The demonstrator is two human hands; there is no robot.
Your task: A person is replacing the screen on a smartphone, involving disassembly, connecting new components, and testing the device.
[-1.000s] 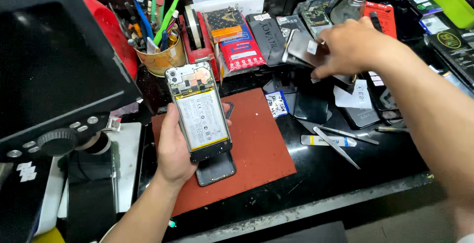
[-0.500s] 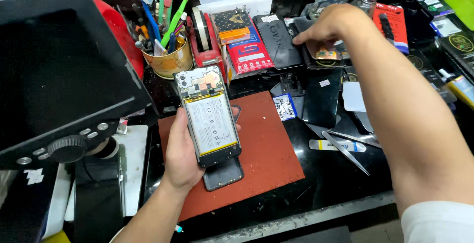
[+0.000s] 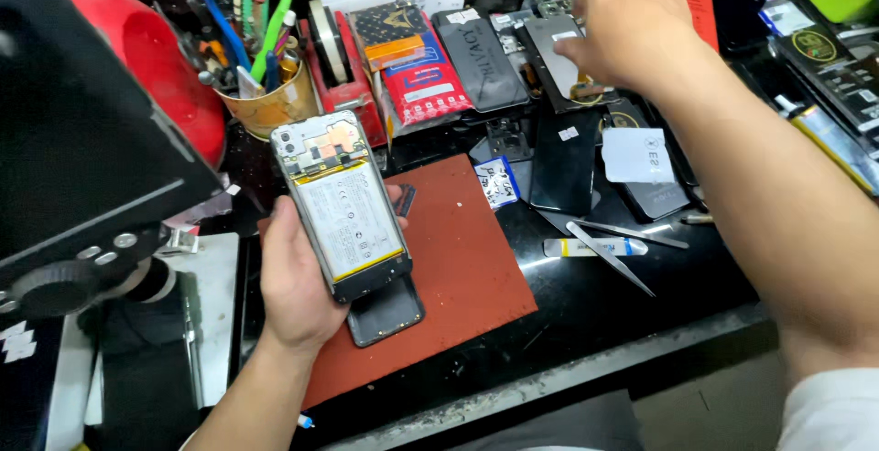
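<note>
Since the earlier frame the right hand (image 3: pixel 632 30) has stayed at the far clutter, shifting little; the left hand (image 3: pixel 307 277) keeps its hold.

Head view: left hand is closed round the opened phone (image 3: pixel 341 204), back cover off, battery exposed, held tilted above the red mat (image 3: pixel 458 268). A dark back cover (image 3: pixel 386 312) lies on the mat beneath it. Right hand, fingers curled, touches a grey phone panel (image 3: pixel 558 62); a firm hold cannot be confirmed. Tweezers (image 3: pixel 609 254) lie on the counter (image 3: pixel 586 323).
</note>
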